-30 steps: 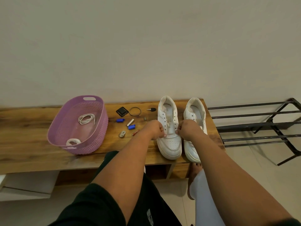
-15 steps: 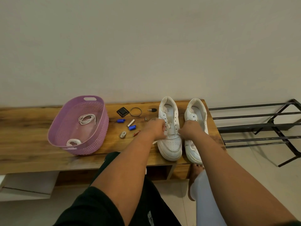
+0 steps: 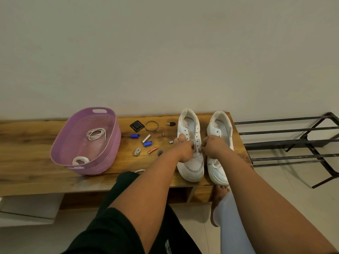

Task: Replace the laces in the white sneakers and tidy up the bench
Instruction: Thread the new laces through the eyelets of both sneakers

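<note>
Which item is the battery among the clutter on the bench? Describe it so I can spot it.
On the wooden bench, look between the purple basket and the white sneakers. The battery lies nearest the front edge there, beside the left hand's wrist: the only red-orange cylinder.

Wooden bench [image 3: 27,140] against wall. On it: purple basket [image 3: 86,142] at left; middle scatter of black square item [image 3: 136,125], ring [image 3: 151,125], small key [image 3: 170,123], two blue caps [image 3: 135,136], metal cylinder [image 3: 146,138], battery [image 3: 152,150]; two white sneakers [image 3: 190,143] side by side at right.
</note>
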